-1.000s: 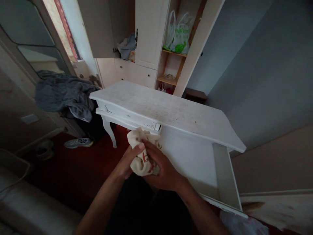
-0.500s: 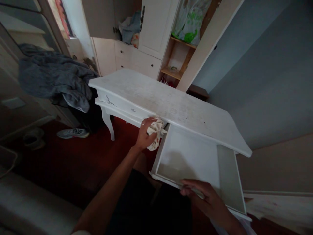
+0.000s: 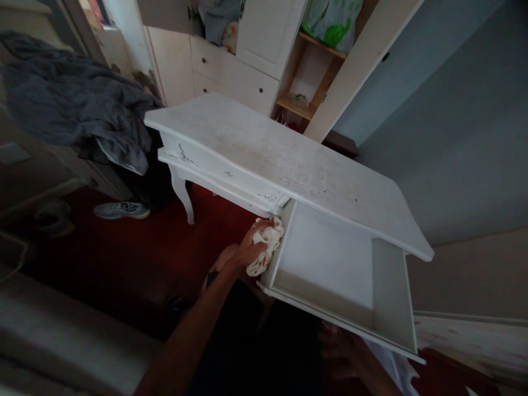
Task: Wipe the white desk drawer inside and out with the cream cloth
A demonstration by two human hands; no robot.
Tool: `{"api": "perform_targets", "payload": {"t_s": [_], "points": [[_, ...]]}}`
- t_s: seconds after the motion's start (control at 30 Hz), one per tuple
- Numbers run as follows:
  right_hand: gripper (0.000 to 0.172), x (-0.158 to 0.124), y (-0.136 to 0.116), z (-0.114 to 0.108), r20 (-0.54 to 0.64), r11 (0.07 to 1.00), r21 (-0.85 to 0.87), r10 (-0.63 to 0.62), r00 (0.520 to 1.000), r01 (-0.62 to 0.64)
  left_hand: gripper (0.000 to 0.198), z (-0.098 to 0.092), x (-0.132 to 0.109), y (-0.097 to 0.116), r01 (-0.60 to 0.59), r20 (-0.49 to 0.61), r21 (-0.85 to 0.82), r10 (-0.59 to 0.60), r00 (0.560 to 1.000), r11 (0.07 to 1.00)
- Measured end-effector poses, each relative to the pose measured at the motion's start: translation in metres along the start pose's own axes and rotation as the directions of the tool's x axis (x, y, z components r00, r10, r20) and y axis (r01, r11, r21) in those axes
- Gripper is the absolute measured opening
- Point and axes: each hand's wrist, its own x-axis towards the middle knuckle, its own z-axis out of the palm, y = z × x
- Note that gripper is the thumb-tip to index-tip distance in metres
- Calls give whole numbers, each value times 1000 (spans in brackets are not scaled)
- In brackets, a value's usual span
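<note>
A crumpled white cloth (image 3: pixel 270 236) is bunched in my left hand (image 3: pixel 249 247). This hand presses the cloth against the outer left side of the pulled-out white drawer (image 3: pixel 284 242), below the tabletop. My right hand (image 3: pixel 340 352) is in shadow beneath the drawer's front edge, its fingers apart with nothing seen in them. The white desk (image 3: pixel 256 137) has grey smudges and small dark specks on its top. Its left drawer front (image 3: pixel 223 170) is closed and bears dark carved-looking ornament.
Dark grey clothing (image 3: pixel 91 110) is heaped at the left, above a sneaker (image 3: pixel 121 209) on the red floor (image 3: pixel 165 264). Behind the desk stands a white wardrobe (image 3: pixel 231 71) with doors ajar; a plastic bag (image 3: pixel 334 27) lies on its shelf.
My left hand has moved the cloth from the desk's front beside the drawer opening down along the drawer's outer side. My right hand has let go of the drawer front and dropped below it.
</note>
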Motion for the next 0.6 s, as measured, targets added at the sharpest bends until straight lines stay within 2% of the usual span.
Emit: {"api": "perform_targets", "payload": {"t_s": [0.13, 0.2, 0.27, 0.4, 0.6], "points": [[93, -1, -8, 2, 42, 998, 54, 4, 999, -6, 37, -4, -53, -1, 61, -53, -84, -65, 996, 995], [91, -5, -14, 1, 60, 997, 76, 7, 998, -11, 37, -2, -69, -1, 41, -98, -152, -56, 994, 987], [88, -10, -19, 0, 48, 997, 81, -8, 999, 4, 33, 3, -75, 2, -8, -108, -134, -6, 994, 991], [85, -12, -21, -1, 13, 997, 52, -49, 999, 48, 25, 14, -60, 13, -148, -69, 37, 150, 986, 988], [85, -7, -16, 2, 5, 994, 68, -85, 996, 84, 28, 29, 0, 15, -298, -102, 237, 328, 939, 925]]}}
